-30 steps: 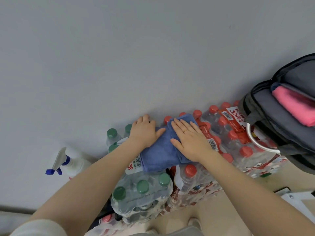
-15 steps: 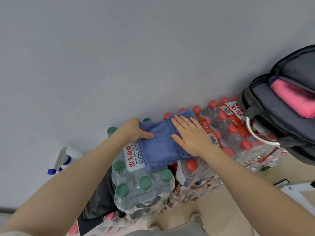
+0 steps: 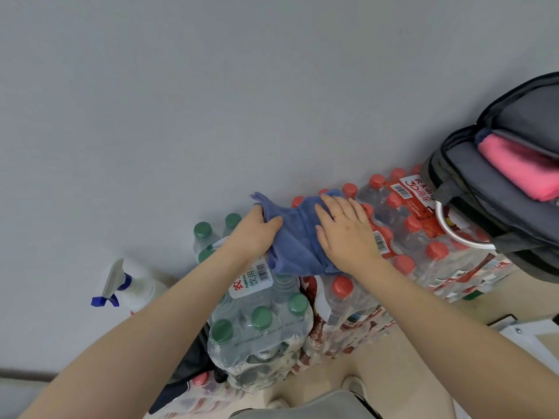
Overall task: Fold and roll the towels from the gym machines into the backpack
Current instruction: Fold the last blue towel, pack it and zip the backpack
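Towel: the blue towel lies on shrink-wrapped bottle packs, its far-left corner lifted near the wall.
Left hand: fingers clenched around the towel's left edge.
Right hand: fingers released, flat on the towel's right part.
Backpack: open at right, holding a pink towel.
Free room: bare floor near the person.

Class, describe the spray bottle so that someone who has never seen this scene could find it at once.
Start at the stacked packs of water bottles against the plain grey wall. Look past the green-capped pack, beyond the person's left hand, to the wall's foot. There stands the spray bottle: a white body with a blue nozzle, the only bottle standing alone, unwrapped, with a trigger head rather than a round cap.
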